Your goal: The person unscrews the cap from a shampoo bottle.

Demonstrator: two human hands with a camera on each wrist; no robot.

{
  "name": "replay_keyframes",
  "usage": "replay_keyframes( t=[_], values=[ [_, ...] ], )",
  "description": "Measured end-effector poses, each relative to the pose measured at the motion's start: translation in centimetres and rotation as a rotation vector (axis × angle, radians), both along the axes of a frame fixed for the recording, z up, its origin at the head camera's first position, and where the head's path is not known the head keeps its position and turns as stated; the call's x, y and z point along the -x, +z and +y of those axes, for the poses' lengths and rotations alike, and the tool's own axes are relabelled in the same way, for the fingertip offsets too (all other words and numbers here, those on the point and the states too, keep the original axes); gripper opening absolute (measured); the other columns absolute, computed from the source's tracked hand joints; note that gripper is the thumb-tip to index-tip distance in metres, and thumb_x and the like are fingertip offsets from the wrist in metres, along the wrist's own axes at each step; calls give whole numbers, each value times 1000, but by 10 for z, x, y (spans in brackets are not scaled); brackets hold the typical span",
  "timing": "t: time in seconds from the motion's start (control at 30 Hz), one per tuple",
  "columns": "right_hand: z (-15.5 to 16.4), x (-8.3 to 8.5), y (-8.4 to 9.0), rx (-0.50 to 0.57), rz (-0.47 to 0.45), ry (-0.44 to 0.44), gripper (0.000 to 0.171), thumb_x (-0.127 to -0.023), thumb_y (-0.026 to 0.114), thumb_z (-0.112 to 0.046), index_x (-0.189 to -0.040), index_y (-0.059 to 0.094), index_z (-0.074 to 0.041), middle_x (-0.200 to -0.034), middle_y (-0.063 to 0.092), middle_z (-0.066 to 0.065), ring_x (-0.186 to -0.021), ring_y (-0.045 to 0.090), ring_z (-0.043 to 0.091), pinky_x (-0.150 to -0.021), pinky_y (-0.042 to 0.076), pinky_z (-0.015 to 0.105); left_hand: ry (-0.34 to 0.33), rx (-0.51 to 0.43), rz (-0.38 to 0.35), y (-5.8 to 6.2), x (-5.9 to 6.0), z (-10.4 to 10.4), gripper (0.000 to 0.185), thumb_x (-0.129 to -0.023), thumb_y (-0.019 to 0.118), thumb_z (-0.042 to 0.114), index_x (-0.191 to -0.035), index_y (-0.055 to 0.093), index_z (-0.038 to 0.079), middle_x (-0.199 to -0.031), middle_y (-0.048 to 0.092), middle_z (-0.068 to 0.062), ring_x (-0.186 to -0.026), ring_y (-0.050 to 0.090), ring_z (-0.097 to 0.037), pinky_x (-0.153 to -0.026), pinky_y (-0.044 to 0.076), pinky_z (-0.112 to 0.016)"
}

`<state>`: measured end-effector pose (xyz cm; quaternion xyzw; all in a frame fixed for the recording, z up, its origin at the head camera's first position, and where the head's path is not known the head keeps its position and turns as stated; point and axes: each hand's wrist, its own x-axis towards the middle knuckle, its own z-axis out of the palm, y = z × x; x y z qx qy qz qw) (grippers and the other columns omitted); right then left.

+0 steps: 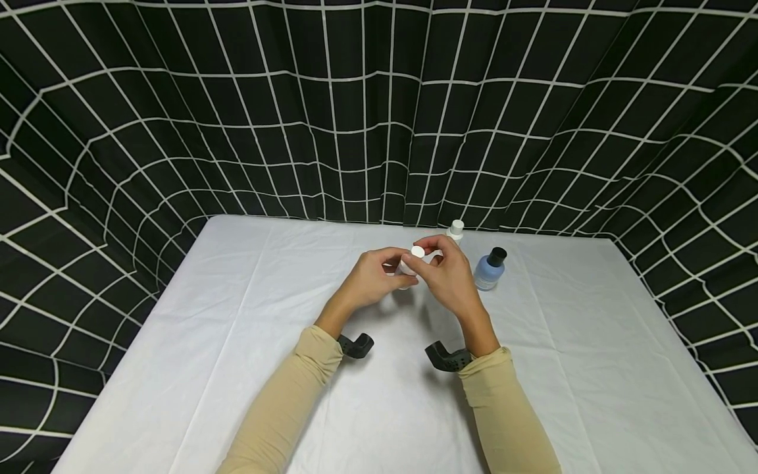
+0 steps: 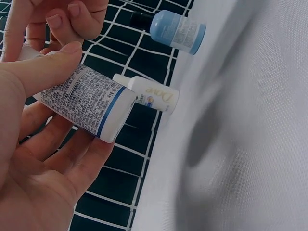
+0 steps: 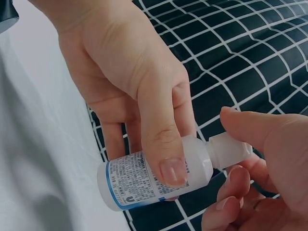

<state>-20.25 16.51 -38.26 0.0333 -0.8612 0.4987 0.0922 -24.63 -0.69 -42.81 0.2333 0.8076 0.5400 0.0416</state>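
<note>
Above the middle of the white desk (image 1: 237, 368), the left hand (image 1: 370, 280) has its grip clamped round the body of a small white bottle (image 3: 154, 178), thumb across the printed label and fingers behind it, so the bottle lies tilted in the air, clear of the desk. Just to the right of the bottle's body, the right hand (image 1: 447, 273) pinches the bottle's white cap (image 3: 228, 150) between thumb and fingertips. The cap sits on the neck with no gap to be seen, so by my judgement the unscrewing is only beginning or under way; taking the cap off, and whatever follows, is left. Further right of the held bottle, near the far edge of the desk, stand a white Dove bottle (image 2: 154, 96) and a blue bottle (image 1: 489, 270) with a black cap, both untouched.
</note>
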Motion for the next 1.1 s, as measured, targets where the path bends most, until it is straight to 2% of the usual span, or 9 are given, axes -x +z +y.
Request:
replay_keyframes(
  t=[0.13, 0.3, 0.4, 0.53, 0.67, 0.83, 0.97, 1.1],
  values=[
    [0, 0, 0, -6, 29, 30, 33, -93, 76, -31, -118, 68, -12, -107, 61, 3, -66, 48, 17, -54, 37, 21, -2, -14, -24, 0, 0, -1, 42, -82, 86, 26, -122, 73, 20, -117, 76, 2, -107, 74, -18, -94, 60, -30],
    [-1, 0, -1, 19, 82, 51, 30, -95, 74, -27, -120, 68, -12, -107, 58, 4, -61, 44, 9, -52, 35, 20, -1, -32, -39, -1, 0, -3, 44, -81, 86, 24, -123, 73, 19, -116, 76, -1, -106, 74, -19, -92, 61, -29],
    [-3, -1, -2, 69, 108, 21, 28, -94, 76, -24, -118, 70, -12, -102, 57, 3, -61, 44, 7, -51, 35, 20, 2, -37, -35, -1, 0, -4, 44, -82, 86, 22, -123, 73, 16, -116, 76, -3, -106, 74, -19, -93, 61, -28],
    [-5, 0, -2, 138, 125, -61, 29, -91, 79, -22, -117, 72, -11, -101, 64, 7, -71, 53, 5, -58, 41, 17, 18, -52, -31, -2, 2, -7, 44, -82, 86, 22, -123, 73, 15, -115, 75, -3, -105, 73, -18, -93, 60, -28],
    [-6, 2, -3, 158, 104, -119, 28, -91, 78, -21, -116, 72, -10, -104, 71, 12, -80, 60, 2, -66, 47, 13, 39, -93, -24, 1, 4, -12, 44, -82, 87, 21, -123, 72, 14, -116, 75, -4, -105, 73, -20, -93, 61, -29],
    [-11, 2, -3, 176, 45, -109, 28, -90, 76, -17, -115, 69, -7, -106, 72, 14, -83, 65, 1, -69, 52, 14, 65, -164, -26, 5, 8, -22, 47, -82, 87, 18, -125, 70, 12, -119, 73, -7, -107, 73, -24, -95, 61, -31],
    [-16, 1, -5, 157, 0, -75, 30, -90, 75, -14, -117, 66, -6, -109, 72, 14, -88, 67, 5, -71, 52, 14, 98, -214, -18, 13, 11, -33, 50, -82, 87, 14, -128, 68, 9, -121, 72, -11, -109, 72, -28, -96, 61, -36],
    [-21, 2, -9, 105, 6, -28, 35, -91, 73, -10, -125, 66, -4, -118, 71, 15, -99, 70, 19, -80, 56, 19, 139, -258, 18, 22, 16, -42, 49, -82, 86, 10, -127, 68, 6, -121, 71, -15, -111, 71, -29, -99, 60, -38]
  ],
)
